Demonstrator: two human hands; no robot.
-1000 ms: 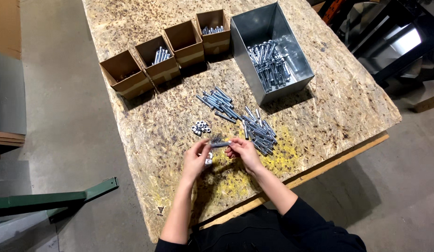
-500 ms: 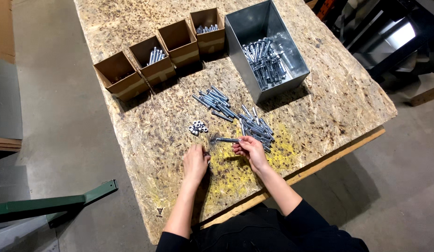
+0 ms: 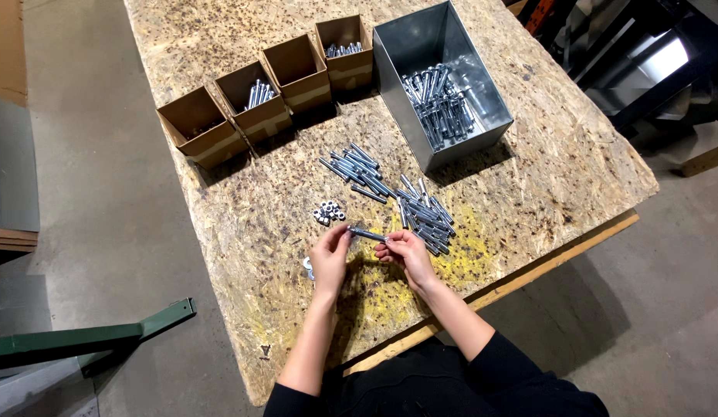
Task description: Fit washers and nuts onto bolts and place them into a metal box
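Both hands pinch one bolt [image 3: 367, 233] above the chipboard table [image 3: 243, 232]
Left hand [image 3: 330, 259] and right hand [image 3: 405, 253] each grip an end; near table edge close below, loose nuts [image 3: 328, 212] just beyond

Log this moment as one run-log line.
left hand: holds bolt end | right hand: holds other end | nuts: beside | table

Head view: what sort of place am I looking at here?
Likely a workshop or warehouse bench: a rough chipboard table on a concrete floor, four brown cardboard boxes and a grey metal bin of silver bolts.
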